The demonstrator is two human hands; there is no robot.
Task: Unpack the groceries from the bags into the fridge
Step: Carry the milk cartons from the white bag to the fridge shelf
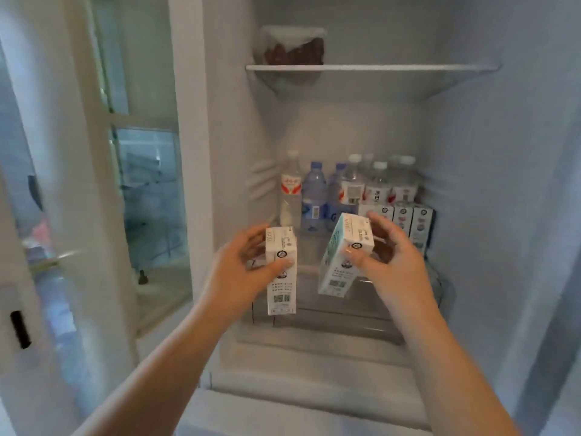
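The fridge (471, 215) stands open in front of me. My left hand (242, 272) grips a small white milk carton (281, 289), held upright before the middle shelf. My right hand (393, 262) grips a second white carton with a teal side (338, 265), tilted to the left. Both cartons hang in the air just in front of the shelf. Behind them stand several water bottles (314, 196) and a row of like cartons (404, 218) at the shelf's right.
A glass upper shelf (377, 68) carries a covered container of dark food (294, 47). Clear drawers (339, 322) sit below the middle shelf. The left fridge door (63, 215) stands open, with a glass window (154, 199) beyond it.
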